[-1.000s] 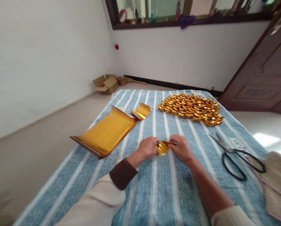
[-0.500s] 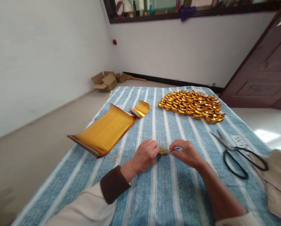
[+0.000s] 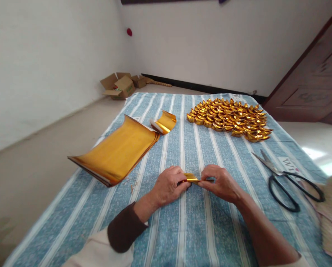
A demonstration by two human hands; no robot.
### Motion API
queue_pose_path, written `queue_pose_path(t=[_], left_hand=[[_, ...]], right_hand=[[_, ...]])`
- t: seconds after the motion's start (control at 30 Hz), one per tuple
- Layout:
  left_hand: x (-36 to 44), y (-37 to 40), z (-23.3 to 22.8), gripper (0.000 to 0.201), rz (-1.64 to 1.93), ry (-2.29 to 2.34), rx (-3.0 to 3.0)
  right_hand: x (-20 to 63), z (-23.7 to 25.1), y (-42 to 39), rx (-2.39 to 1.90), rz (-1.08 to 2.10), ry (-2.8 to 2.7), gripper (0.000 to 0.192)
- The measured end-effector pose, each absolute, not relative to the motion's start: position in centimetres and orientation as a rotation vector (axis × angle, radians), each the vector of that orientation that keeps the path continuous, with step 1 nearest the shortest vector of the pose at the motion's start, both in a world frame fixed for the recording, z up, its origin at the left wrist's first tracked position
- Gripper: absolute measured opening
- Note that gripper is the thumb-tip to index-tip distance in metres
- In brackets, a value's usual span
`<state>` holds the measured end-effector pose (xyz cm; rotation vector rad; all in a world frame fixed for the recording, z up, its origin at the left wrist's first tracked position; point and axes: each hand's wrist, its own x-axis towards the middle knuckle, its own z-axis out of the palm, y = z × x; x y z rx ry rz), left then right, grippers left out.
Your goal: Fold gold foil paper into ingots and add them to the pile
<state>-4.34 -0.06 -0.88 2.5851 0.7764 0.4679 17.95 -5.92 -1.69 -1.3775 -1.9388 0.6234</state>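
A small folded piece of gold foil paper spans the gap between my hands, just above the striped cloth. My left hand pinches its left end between thumb and fingers. The right end is pinched by my right hand, and a thin dark tip of the paper shows past the thumb. Beyond and to the left lies a stack of gold foil sheets with curling edges. A smaller curled stack of gold paper touches its far corner. Many folded gold paper ingots sit in packed rows at the far right.
Black-handled scissors lie partly spread at the right, close to a beige textile at the table's edge. A blue and white striped cloth covers the table. Cardboard boxes stand on the floor beyond, and a brown door is at right.
The view has tipped downward. The gold paper between my hands looks flatter and brighter, and my left thumb has come forward along it. Both hands keep their grip.
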Motion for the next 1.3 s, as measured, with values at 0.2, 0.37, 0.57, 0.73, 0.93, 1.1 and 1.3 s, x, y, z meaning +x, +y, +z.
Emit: queue_pose_path(t=[0.2, 0.37, 0.57, 0.73, 0.93, 1.1, 1.3], left_hand=[[-4.2, -0.1, -1.1, 0.024, 0.539, 0.822, 2.517], [-3.8, -0.4, -1.2, 0.021, 0.554, 0.912, 2.517], [-3.7, -0.5, -1.3, 0.015, 0.527, 0.96, 2.543], [-3.6, -0.6, -1.9, 0.014, 0.554, 0.986, 2.615], [-3.5, -0.7, -2.3, 0.023, 0.643, 0.979, 2.685], [-3.7, -0.4, -1.9, 0.019, 0.598, 0.944, 2.597], [-4.3, -0.1, -1.0, 0.024, 0.507, 0.874, 2.43]], right_hand=[[17.7, -2.6, -5.9, -1.442, 0.516, -1.862, 0.017], [17.3, -3.2, -5.9, -1.571, 0.492, -1.795, 0.015], [16.8, -3.2, -5.8, -1.624, 0.476, -1.756, 0.012], [16.4, -3.6, -5.9, -1.672, 0.375, -1.747, 0.01], [16.2, -3.7, -6.0, -1.691, 0.308, -1.774, 0.01], [16.3, -3.6, -6.0, -1.705, 0.302, -1.785, 0.011], [16.4, -3.6, -6.1, -1.703, 0.336, -1.786, 0.012]])
